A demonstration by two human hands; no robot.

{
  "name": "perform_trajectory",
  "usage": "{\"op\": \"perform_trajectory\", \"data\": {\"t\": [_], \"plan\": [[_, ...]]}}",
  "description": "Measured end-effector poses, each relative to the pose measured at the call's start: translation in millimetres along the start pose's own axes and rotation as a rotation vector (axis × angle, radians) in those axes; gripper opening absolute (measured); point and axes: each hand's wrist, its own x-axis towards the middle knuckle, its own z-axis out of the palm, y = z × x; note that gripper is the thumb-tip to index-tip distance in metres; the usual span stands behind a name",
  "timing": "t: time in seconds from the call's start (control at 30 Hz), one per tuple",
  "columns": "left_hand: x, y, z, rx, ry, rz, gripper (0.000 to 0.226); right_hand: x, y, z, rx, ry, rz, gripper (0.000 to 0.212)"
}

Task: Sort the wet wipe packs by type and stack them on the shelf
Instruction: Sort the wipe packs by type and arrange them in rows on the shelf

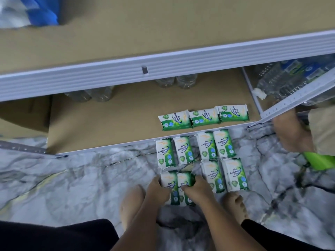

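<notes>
White-and-green packs everywhere, each labelled Pine Antibacterial Wipes. Down on the marble floor [72, 187], the left grip [156, 192] is curled round the near pack [169, 185], fingers hooked on its left edge. Touching it on the right is the second pack [184, 180], clamped in the right grip [198, 189], thumb over its right edge. Just beyond these lies a pair [165, 153] side by side. Further right, a block of four [223, 144], two by two. Up on the shelf [108, 124], a row of three [204, 117] lies edge to edge near the front lip.
</notes>
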Motion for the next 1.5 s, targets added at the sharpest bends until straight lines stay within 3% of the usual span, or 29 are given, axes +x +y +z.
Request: {"op": "perform_trajectory", "data": {"t": [0.07,0.17,0.33,0.43,0.57,0.97,1.13,1.5], "plan": [[5.6,-9.9,-0.5,0.009,-0.025,-0.04,0.045,-8.9,-6.1,0.9,0.024,-0.18,0.007,0.039],[-17.8,-1.1,-15.5,-0.025,-0.021,0.006,0.035,-15.5,-5.7,-1.7,0.052,-0.169,-0.019,0.043],[-34.7,13.0,-32.0,0.018,-0.023,0.071,0.042,-48.2,-15.8,-42.2,0.148,-0.129,-0.034,0.041],[-68.5,45.8,-51.5,-0.008,-0.024,0.194,0.03,-70.3,-25.9,-76.8,0.22,-0.079,-0.097,0.061],[-118.8,91.2,-75.9,-0.06,0.034,0.409,0.029,-119.7,-46.1,-130.9,0.363,-0.02,-0.243,0.036],[-262.1,188.7,-158.6,-0.264,0.226,0.89,0.024,-222.8,-119.5,-265.6,0.725,0.179,-0.549,0.036],[-281.8,213.0,-177.5,-0.331,0.216,0.933,0.055,-235.8,-143.5,-295.7,0.756,0.18,-0.591,0.035],[-255.4,255.2,-189.9,-0.389,0.274,0.885,0.062,-197.9,-201.5,-300.1,0.833,0.181,-0.654,0.046]]}}
